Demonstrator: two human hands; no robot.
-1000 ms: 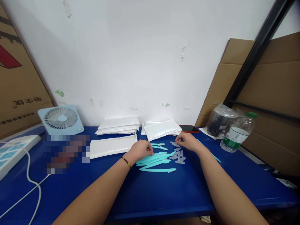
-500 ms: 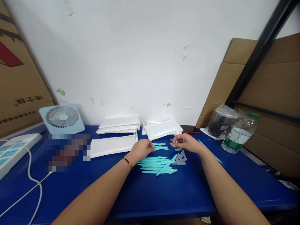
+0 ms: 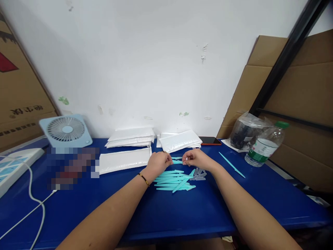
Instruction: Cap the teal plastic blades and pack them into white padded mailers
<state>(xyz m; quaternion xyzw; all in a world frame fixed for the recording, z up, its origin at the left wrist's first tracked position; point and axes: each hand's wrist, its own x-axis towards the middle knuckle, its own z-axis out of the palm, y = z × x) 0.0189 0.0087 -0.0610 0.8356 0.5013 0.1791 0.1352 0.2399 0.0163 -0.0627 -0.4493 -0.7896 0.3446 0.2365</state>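
Bridging the gap between the hands: one slim turquoise stick (image 3: 177, 161), left hand (image 3: 157, 163) pinched on one end, right hand (image 3: 197, 159) at the other, fingertips closed on a small pale piece (image 3: 186, 158). Smooth, flat pile (image 3: 169, 181) of like sticks nearer on the blue tabletop (image 3: 179, 215); frosted, curved slips (image 3: 199, 178) at its right. Glossy, creased white packets (image 3: 125, 160) behind

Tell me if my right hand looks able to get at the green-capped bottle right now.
Probably yes: only bare tabletop and a single turquoise stick seem to lie between your right hand and the bottle.
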